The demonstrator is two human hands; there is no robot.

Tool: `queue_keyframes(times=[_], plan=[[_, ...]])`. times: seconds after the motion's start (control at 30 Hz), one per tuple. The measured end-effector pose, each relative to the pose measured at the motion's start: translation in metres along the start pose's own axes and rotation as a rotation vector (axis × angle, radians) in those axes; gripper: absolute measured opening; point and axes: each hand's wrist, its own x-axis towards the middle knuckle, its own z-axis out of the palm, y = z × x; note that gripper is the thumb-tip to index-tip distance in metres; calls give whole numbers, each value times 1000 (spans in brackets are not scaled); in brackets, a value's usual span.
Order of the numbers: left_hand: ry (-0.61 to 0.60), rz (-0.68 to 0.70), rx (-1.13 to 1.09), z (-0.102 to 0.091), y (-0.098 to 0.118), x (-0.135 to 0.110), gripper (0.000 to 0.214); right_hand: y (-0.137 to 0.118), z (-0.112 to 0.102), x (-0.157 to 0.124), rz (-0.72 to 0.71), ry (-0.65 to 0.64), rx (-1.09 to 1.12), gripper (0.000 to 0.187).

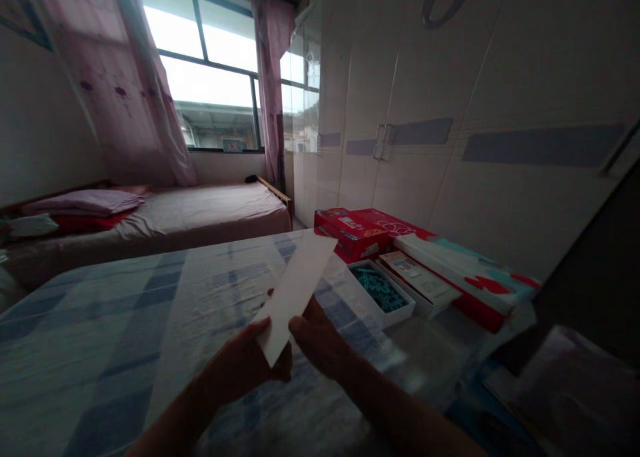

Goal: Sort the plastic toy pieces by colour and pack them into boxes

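Observation:
A long, flat white piece, like a card or a folded sheet (297,284), is tilted up in front of me above the bed. My left hand (245,357) is closed on its lower left edge, thumb on top and fingers underneath. On its right edge my right hand (320,334) grips it, with the thumb at the edge and the other fingers mostly hidden behind. Any print on the far side is out of sight. Beyond my right hand, an open white box (399,316) holds many small teal pieces (377,287).
A red box (350,234) and a flat box with a picture on its lid (417,277) stand by the white box. A long red and white package (480,284) lies behind. Blue-checked cloth (145,324) covers the surface below. A wardrobe (425,77) rises at right.

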Motion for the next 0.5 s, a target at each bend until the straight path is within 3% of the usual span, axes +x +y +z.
queue_keyframes(times=[0.07,0.13,0.2,0.3,0.4,0.5], plan=[[-84,-48,84,1,2,0,51,-16,-5,1,-23,106,-98,53],[-113,-69,164,-2,7,1,68,-40,-21,1,-48,262,-332,58],[-72,-29,196,-8,14,1,71,-68,-45,-3,-23,429,-727,68],[17,82,160,-21,25,-1,63,-102,-82,-13,155,663,-1472,77],[70,117,138,-30,30,-1,59,-111,-107,-24,383,705,-1955,78],[101,119,151,-32,30,0,57,-101,-116,-30,527,652,-2100,73]])
